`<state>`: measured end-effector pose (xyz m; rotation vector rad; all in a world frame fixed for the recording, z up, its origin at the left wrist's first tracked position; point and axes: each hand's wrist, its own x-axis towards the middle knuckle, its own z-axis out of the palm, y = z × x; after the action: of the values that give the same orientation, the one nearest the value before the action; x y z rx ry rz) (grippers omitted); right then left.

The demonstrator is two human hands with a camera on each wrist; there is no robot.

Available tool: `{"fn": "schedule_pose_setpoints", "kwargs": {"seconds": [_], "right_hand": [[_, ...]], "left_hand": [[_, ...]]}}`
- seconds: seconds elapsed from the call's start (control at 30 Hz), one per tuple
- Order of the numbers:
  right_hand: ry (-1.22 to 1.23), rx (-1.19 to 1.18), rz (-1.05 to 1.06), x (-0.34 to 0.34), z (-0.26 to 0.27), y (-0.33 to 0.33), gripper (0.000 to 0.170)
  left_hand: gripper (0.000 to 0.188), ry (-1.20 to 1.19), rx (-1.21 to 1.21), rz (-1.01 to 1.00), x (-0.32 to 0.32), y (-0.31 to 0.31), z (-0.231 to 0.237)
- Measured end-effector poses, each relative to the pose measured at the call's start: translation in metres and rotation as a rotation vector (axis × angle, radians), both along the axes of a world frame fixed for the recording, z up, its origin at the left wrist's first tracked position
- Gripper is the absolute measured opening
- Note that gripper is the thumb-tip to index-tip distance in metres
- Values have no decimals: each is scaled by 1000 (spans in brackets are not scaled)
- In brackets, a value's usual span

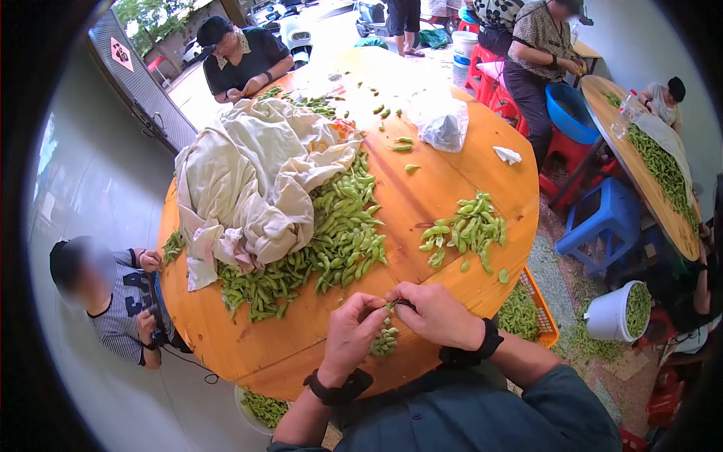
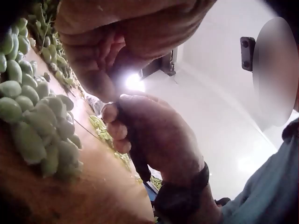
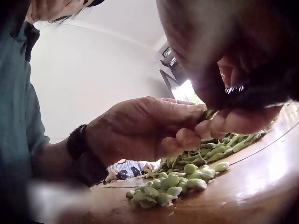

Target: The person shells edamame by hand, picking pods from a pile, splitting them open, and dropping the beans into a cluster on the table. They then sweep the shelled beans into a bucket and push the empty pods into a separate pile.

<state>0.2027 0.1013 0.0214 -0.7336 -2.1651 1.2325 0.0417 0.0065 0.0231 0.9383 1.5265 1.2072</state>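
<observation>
Above the near table edge, my left hand pinches a green soybean pod between thumb and fingers. My right hand meets it fingertip to fingertip, its fingers curled round a dark, slim object. This object runs along the palm in the left wrist view; I cannot tell its kind. Beneath the hands lies a small heap of shelled green beans, seen closer in both wrist views. Loose pods lie beyond my right hand, and a large pile of pods spreads beyond my left.
A pale cloth covers part of the large pile on the round wooden table. A plastic bag stands farther back. Right of the table are an orange crate, a white bucket and a blue stool. Other people sit around.
</observation>
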Motion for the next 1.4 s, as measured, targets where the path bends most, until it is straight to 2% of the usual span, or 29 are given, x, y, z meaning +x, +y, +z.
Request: {"fn": "schedule_pose_setpoints", "kwargs": {"seconds": [0.13, 0.2, 0.23, 0.3, 0.33, 0.4, 0.43, 0.47, 0.53, 0.57, 0.63, 0.67, 0.7, 0.77, 0.87, 1.0, 1.07, 1.1, 1.17, 1.23, 1.4], "right_hand": [[-24, 24, 5, 0, 0, 0, 16], [-45, 58, 11, -1, -2, -1, 15], [-63, 94, 18, -1, -3, -2, 15], [-86, 111, 13, -4, -8, -5, 14], [-109, 130, 6, -5, -10, -7, 13], [-103, 136, 30, -4, -11, -7, 13], [-94, 140, 60, -3, -11, -6, 13], [-99, 144, 49, -3, -9, -5, 13], [72, 116, 98, -4, -5, -2, 6], [71, 119, 90, -3, -5, 0, 6], [107, 49, 228, -1, -4, 4, 7], [106, 51, 223, 0, -3, 6, 7], [121, 33, 256, 1, -2, 7, 9], [133, 15, 284, 2, 0, 10, 10], [128, -46, 328, 3, 1, 12, 11], [141, -67, 311, 1, 0, 9, 11], [119, -58, 294, 0, -1, 7, 11], [127, 0, 303, 0, -3, 7, 11], [139, 55, 323, -1, -4, 7, 11], [257, 121, 345, -1, 0, 9, 13], [243, 41, 365, 0, 3, 11, 14]], "left_hand": [[10, 0, -2, 22, 0, -2, -1], [10, 149, 66, 14, 2, -3, -4], [10, 148, 65, 14, 3, -4, -3], [9, 633, 284, -41, 7, -5, -1], [9, 630, 285, -45, 8, -5, -2], [6, 847, 439, -46, 12, -3, -5], [6, 842, 449, -54, 13, -4, -7], [6, 522, 317, 25, 12, -7, -9], [5, -181, 63, 120, 8, -6, 4], [5, -182, 65, 112, 3, -5, 4], [5, -442, -58, 8, -8, -6, 5], [6, -539, -86, -8, -11, -7, 2], [6, -539, -85, -13, -13, -8, 1], [6, -751, -134, -27, -14, -9, 0], [5, -860, -143, -51, -17, -10, -3], [6, -849, -115, -44, -13, -10, -3], [7, -481, -67, -8, -5, -11, 4], [7, -482, -69, -3, -7, -12, 5], [8, -791, -130, -42, -12, -15, 5], [8, -858, -130, -66, -14, -15, 4], [5, -978, -119, -81, -8, -13, 10]]}}
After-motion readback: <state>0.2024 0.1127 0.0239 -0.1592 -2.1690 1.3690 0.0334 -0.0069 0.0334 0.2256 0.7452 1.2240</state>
